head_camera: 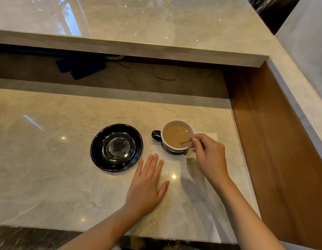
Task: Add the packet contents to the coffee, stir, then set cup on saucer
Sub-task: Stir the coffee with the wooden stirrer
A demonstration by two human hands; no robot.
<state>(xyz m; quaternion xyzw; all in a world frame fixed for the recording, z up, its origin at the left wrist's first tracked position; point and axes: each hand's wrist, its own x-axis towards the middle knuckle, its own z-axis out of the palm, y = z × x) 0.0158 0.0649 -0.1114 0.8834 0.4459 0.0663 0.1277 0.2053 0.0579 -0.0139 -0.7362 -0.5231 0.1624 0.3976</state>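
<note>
A black cup (pixel 175 149) with a white inside stands on the marble counter, its handle (pixel 155 135) pointing left, filled with light brown coffee (pixel 174 135). My right hand (pixel 209 156) pinches a thin wooden stir stick (pixel 183 142) whose tip dips into the coffee. An empty black saucer (pixel 100 156) lies to the cup's left, apart from it. My left hand (pixel 147 184) rests flat on the counter, fingers spread, in front of the gap between saucer and cup. A pale paper piece (pixel 211 136) shows behind my right hand; I cannot tell if it is the packet.
A raised marble ledge (pixel 138 49) runs across the back, with a dark recess holding a blue cloth (pixel 81 66) and a black cable (pixel 165 76). A wooden side panel (pixel 268 132) bounds the counter on the right. The counter's front edge (pixel 48 226) is near my arms.
</note>
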